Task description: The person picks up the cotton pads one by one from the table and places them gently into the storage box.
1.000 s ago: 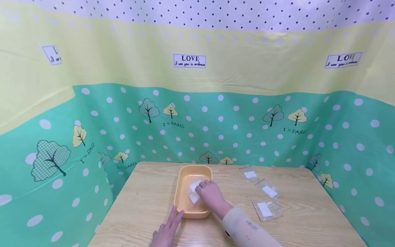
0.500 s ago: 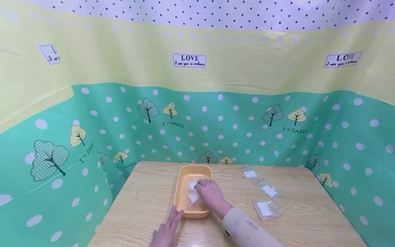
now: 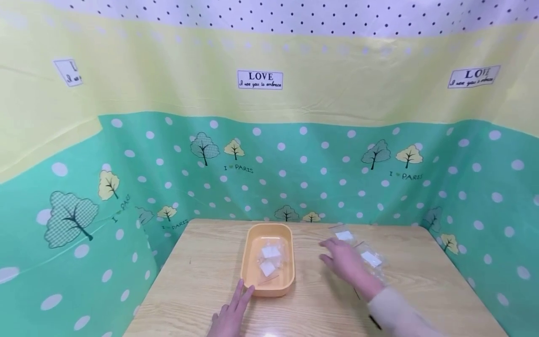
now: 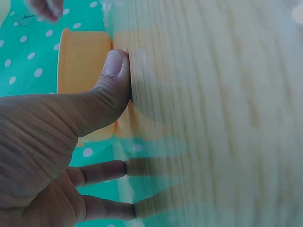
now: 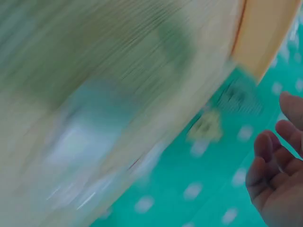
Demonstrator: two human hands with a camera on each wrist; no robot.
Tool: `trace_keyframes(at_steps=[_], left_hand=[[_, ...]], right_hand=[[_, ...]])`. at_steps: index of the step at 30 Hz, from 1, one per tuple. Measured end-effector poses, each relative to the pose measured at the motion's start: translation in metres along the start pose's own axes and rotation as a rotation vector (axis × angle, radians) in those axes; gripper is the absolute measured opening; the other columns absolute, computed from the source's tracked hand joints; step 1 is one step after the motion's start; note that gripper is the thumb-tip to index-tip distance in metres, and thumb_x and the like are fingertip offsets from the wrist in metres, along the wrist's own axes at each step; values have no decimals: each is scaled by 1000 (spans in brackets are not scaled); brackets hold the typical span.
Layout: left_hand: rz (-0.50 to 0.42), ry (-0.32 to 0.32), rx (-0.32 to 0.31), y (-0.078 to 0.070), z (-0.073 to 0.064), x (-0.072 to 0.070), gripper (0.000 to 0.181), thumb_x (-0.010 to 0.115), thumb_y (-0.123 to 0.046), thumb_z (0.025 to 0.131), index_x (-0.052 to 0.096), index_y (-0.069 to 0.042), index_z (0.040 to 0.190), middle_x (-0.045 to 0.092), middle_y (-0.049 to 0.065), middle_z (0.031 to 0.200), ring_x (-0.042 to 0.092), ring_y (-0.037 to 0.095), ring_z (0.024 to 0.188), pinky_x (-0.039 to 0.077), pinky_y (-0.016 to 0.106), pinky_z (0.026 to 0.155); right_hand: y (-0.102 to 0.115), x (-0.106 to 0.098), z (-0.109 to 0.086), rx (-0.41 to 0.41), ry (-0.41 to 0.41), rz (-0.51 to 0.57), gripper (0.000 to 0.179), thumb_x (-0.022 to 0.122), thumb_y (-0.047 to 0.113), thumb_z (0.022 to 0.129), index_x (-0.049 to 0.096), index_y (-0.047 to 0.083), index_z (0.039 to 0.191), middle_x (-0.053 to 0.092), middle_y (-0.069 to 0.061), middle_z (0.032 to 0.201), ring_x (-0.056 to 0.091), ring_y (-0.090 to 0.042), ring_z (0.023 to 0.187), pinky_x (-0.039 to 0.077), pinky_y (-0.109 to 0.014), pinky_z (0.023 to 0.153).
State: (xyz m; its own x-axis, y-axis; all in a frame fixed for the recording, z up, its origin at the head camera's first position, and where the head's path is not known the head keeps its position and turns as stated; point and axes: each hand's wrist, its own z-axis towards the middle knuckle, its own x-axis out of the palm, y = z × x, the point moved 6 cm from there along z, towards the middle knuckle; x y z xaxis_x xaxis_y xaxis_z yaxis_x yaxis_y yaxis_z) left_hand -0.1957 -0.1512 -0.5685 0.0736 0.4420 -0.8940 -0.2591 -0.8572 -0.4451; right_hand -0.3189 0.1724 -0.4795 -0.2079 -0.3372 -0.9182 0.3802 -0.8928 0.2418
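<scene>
An orange plastic tray [image 3: 246, 262] holds small clear zip bags [image 3: 270, 252] with white cards inside. At the tray's near left corner, straight fingers of my left hand [image 3: 230, 312] touch the wall; in the left wrist view the thumb [image 4: 113, 64] points up beside the tray. My right hand [image 3: 347, 262] is right of the tray, above the table, holding nothing, with fingers loosely bent in the right wrist view. Nearest it are a zip bag [image 3: 372, 258] and a farther zip bag [image 3: 344, 235]. My right hand and forearm cover the spot of the nearest bag.
The wooden table [image 3: 189, 276] has rounded back corners. Behind and beside it hangs a green and yellow curtain [image 3: 303, 173] with dots and trees. Blur smears much of the right wrist view.
My right hand has left the bags in the tray and moved right, over the loose bags on the table. My left hand has stayed at the tray's corner.
</scene>
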Motion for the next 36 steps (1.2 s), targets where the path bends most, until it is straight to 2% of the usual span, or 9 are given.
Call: trace_keyframes(at_steps=[3, 7, 10, 12, 17, 21, 27, 36], left_hand=[[2, 2, -3, -1, 1, -1, 125, 96, -43, 71, 23, -25, 170, 15, 21, 178, 65, 56, 111, 40, 97, 84], [19, -7, -3, -2, 2, -3, 126, 98, -33, 69, 23, -26, 170, 16, 21, 178, 65, 54, 110, 42, 96, 84], [41, -22, 4, -1, 2, -4, 128, 99, -30, 67, 24, -24, 170, 16, 21, 178, 66, 52, 108, 44, 95, 84], [51, -32, 12, -1, 2, -4, 129, 100, -26, 65, 24, -22, 170, 16, 21, 177, 67, 51, 106, 45, 94, 84], [50, -32, 17, 0, 3, -3, 129, 100, -27, 65, 24, -22, 169, 16, 23, 177, 67, 51, 105, 45, 94, 83], [30, -20, 8, 1, 3, -1, 128, 99, -34, 66, 24, -23, 170, 16, 22, 177, 66, 55, 109, 43, 95, 85], [17, -15, 5, 2, 2, 2, 131, 97, -50, 65, 23, -23, 170, 16, 22, 178, 65, 57, 110, 42, 96, 84], [18, -8, 8, 1, 2, 2, 130, 92, -64, 67, 24, -21, 169, 15, 24, 177, 65, 57, 109, 41, 97, 83]], right_hand=[[-43, -20, -23, 88, 55, 27, 43, 78, 27, 98, 69, 7, 135, 71, -21, 136, 69, -43, 123, 61, -61, 101], [-89, -38, -53, 190, 143, 66, 51, 77, 31, 99, 66, 2, 139, 68, -26, 138, 74, -39, 109, 64, -58, 89], [-112, -43, -70, 245, 205, 99, 55, 78, 33, 98, 65, -1, 140, 69, -28, 136, 74, -31, 97, 65, -52, 80], [-120, -42, -78, 263, 241, 112, 58, 79, 34, 97, 65, 0, 141, 69, -27, 135, 74, -29, 97, 65, -50, 79], [-124, -34, -90, 253, 275, 135, 61, 85, 33, 91, 66, 2, 140, 70, -25, 135, 72, -24, 95, 65, -47, 78], [-120, -25, -94, 216, 258, 114, 61, 89, 32, 87, 68, 3, 137, 71, -25, 135, 74, -28, 97, 66, -49, 81], [-111, -15, -97, 182, 257, 80, 64, 91, 34, 83, 70, 6, 136, 71, -24, 135, 72, -42, 115, 63, -59, 92], [-109, -2, -101, 212, 266, 60, 62, 89, 35, 84, 69, 7, 136, 71, -24, 137, 66, -47, 128, 56, -66, 105]])
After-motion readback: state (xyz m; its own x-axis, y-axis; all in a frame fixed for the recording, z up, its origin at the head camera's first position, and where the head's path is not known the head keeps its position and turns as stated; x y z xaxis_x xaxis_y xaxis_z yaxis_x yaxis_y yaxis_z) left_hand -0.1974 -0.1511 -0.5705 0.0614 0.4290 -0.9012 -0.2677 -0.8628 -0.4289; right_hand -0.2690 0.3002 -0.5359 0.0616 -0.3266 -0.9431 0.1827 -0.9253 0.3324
